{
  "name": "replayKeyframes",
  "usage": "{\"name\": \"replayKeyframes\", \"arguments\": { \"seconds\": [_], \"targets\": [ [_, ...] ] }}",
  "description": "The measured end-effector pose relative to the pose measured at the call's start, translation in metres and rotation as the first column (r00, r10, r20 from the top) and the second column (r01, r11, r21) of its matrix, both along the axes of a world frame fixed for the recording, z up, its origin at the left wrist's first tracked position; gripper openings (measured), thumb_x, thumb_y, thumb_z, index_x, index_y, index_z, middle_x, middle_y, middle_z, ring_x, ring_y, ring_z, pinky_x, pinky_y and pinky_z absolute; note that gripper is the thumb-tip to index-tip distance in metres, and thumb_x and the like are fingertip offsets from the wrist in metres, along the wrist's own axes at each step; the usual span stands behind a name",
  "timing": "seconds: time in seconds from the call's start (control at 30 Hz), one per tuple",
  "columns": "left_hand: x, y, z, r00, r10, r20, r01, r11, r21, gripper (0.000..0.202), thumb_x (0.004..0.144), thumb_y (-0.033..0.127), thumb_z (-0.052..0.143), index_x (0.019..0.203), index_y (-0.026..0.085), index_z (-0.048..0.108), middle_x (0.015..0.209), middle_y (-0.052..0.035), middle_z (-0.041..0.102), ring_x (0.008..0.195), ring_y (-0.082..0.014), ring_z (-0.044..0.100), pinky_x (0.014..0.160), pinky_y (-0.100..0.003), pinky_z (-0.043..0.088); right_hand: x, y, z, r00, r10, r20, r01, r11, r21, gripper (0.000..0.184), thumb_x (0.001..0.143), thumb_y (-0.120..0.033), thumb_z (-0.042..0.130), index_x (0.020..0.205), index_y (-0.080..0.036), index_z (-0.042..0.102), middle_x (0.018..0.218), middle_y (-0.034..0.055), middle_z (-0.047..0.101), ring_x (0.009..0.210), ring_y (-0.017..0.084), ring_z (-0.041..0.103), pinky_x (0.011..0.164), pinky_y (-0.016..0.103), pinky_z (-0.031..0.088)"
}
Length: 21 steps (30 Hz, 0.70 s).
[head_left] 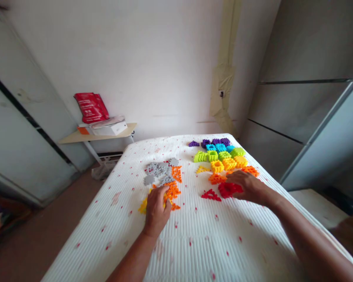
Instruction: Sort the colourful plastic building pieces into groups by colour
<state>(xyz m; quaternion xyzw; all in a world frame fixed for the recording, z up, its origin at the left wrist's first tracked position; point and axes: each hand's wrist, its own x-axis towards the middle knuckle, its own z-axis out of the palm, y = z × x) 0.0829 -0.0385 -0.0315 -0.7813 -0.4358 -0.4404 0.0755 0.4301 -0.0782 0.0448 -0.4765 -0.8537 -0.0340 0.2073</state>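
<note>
My left hand (158, 207) is closed, fingers curled down over a heap of flat plastic building pieces. Yellow pieces (142, 206) show at its left side and orange pieces (173, 190) at its right. A bit of yellow shows by its thumb, but what the fingertips hold is hidden. On the right, my right hand (247, 187) bends around a red building block (227, 190), with the thumb low and the fingers over the top. A flat red triangular piece (211, 195) lies to the left of that block. Orange blocks (217, 179) sit just beyond it.
Behind the right hand, rows of yellow (217, 166), green (212, 156), blue (220, 147) and purple blocks (206, 143) stand on the quilted bed cover (191, 243). Grey pieces (159, 169) lie beyond the left hand. A side table (126, 131) holds a red bag (91, 107).
</note>
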Motion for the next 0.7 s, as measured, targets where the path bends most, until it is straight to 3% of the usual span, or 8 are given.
{"name": "replayKeyframes", "arguments": {
  "seconds": [0.1,0.2,0.4,0.53,0.7],
  "targets": [
    [-0.001,0.001,0.003,1.000,-0.024,0.004,0.024,0.999,-0.030,0.031,0.075,0.005,0.045,0.101,0.019,0.055,0.100,-0.0073,0.064,0.099,-0.0208,0.056,0.090,-0.039,0.044,-0.015,-0.002,0.004,0.998,0.061,0.019,-0.062,0.998,0.031,0.022,0.083,-0.028,0.058,0.103,-0.023,0.064,0.109,0.0084,0.064,0.101,0.024,0.058,0.090,0.044,0.045],
    [-0.006,0.004,0.006,0.999,-0.001,0.047,0.004,0.997,-0.071,0.029,0.075,0.006,0.045,0.098,0.020,0.058,0.101,-0.0064,0.064,0.099,-0.0208,0.056,0.090,-0.039,0.044,-0.052,-0.006,0.003,0.992,0.121,-0.039,-0.120,0.992,0.032,0.023,0.088,-0.028,0.051,0.109,-0.022,0.061,0.109,0.0087,0.064,0.102,0.023,0.057,0.089,0.042,0.044],
    [-0.026,0.023,0.012,0.990,0.126,0.059,-0.120,0.988,-0.101,0.025,0.076,0.012,0.045,0.093,0.019,0.062,0.097,-0.0067,0.066,0.095,-0.0211,0.057,0.088,-0.039,0.046,-0.142,-0.009,-0.029,0.936,0.351,0.021,-0.347,0.932,-0.101,0.014,0.085,-0.023,0.051,0.093,-0.018,0.061,0.096,0.0073,0.064,0.086,0.019,0.058,0.073,0.032,0.045],
    [-0.032,0.053,0.026,0.963,0.228,-0.146,-0.259,0.930,-0.259,0.027,0.077,0.016,0.046,0.096,0.021,0.063,0.103,-0.0062,0.066,0.100,-0.0219,0.056,0.093,-0.038,0.042,-0.169,-0.007,-0.053,0.905,0.417,0.080,-0.411,0.908,-0.080,0.016,0.089,-0.023,0.046,0.079,-0.017,0.057,0.081,0.0039,0.062,0.074,0.015,0.055,0.068,0.028,0.041],
    [-0.017,0.109,0.042,0.933,0.210,-0.294,-0.312,0.877,-0.365,0.031,0.078,0.024,0.047,0.105,0.022,0.063,0.109,-0.0055,0.066,0.104,-0.0226,0.055,0.091,-0.036,0.041,-0.172,-0.005,-0.068,0.918,0.394,0.036,-0.394,0.919,-0.020,0.020,0.090,-0.023,0.044,0.073,-0.018,0.054,0.076,0.0026,0.060,0.072,0.014,0.050,0.064,0.027,0.039]
  ]
}}
